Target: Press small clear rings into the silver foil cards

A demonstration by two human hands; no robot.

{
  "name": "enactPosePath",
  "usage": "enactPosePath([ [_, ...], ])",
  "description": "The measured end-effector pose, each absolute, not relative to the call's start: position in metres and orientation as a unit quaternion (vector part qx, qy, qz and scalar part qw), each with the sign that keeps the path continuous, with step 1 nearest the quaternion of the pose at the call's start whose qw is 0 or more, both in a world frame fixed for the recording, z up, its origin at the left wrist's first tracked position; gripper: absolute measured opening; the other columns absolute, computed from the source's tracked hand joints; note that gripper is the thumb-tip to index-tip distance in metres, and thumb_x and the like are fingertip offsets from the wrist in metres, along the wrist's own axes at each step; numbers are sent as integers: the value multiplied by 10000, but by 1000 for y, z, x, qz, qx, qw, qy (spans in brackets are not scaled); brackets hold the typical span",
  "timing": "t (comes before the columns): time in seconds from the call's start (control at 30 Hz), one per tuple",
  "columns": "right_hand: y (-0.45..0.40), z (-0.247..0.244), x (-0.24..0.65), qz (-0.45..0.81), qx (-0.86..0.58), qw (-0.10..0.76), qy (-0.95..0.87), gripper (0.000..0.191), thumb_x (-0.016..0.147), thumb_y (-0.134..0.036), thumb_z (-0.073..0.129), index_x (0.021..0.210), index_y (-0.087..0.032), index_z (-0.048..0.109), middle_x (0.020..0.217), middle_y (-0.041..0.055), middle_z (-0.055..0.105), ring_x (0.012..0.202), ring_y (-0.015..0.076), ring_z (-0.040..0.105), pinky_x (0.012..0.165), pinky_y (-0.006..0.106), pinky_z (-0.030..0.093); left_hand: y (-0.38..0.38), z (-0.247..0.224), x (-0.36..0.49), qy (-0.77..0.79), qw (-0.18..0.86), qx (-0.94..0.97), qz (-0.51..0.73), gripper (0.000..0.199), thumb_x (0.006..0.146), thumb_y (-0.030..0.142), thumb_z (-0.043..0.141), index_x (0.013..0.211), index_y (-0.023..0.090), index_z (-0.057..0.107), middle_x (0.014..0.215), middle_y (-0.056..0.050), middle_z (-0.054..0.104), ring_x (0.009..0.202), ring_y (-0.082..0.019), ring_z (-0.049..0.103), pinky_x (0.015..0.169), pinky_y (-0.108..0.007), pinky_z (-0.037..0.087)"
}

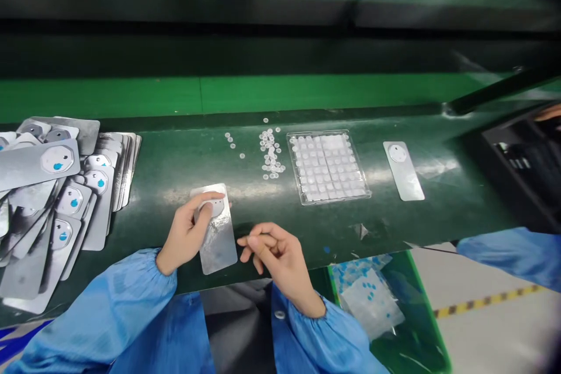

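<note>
A silver plate [220, 245] with rounded corners lies on the green work surface at the front edge. My left hand [188, 231] grips its upper part, the thumb on the pale round piece [216, 207] and the fingers across the top edge. To the right of the plate, my right hand [278, 260] has its thumb and index finger brought together; whatever may be between the fingertips is too small to make out. Beyond the hands lie small clear rings [272, 155] in a loose cluster. A clear tray [369, 193] holding rows of white pieces is right of them.
Silver plates with white discs and blue dots [99, 210] are heaped at the left. Another silver plate [408, 178] lies at the right. Below the front edge is a green bin [427, 327] with plastic bags. A person's blue sleeve [512, 254] reaches in from the right.
</note>
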State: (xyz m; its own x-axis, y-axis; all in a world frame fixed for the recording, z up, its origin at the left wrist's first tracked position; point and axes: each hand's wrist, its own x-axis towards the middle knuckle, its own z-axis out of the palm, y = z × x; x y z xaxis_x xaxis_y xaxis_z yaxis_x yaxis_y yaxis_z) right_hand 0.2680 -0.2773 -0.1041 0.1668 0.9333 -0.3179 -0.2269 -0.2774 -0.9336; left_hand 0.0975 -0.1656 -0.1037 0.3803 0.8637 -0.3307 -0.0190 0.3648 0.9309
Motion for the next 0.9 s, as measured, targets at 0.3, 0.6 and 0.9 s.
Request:
enactPosePath([
  [0.3,-232,-106,267,363,-562,586,-457,66,853,-301,844,816,-250,826,900,39,619,694,135,574,554,262,470,-165,-98,97,345,678,602,243,299,975,415,657,1008,195,857,952,-88,816,869,-265,739,791,-329,562],
  [0.6,-240,-95,268,279,-606,520,-533,90,951,-250,727,943,-219,812,839,39,677,609,126,556,491,249,445,-163,-103,98,405,668,564,267,194,864,386,806,888,202,861,855,-77,815,797,-246,751,711,-301,573],
  [0.9,-238,-91,268,443,-595,492,-456,291,970,-442,682,853,-179,721,838,42,624,633,126,543,519,239,444,-168,-104,99,411,647,571,294,181,835,354,845,986,256,859,993,-63,823,949,-304,778,856,-380,622],
])
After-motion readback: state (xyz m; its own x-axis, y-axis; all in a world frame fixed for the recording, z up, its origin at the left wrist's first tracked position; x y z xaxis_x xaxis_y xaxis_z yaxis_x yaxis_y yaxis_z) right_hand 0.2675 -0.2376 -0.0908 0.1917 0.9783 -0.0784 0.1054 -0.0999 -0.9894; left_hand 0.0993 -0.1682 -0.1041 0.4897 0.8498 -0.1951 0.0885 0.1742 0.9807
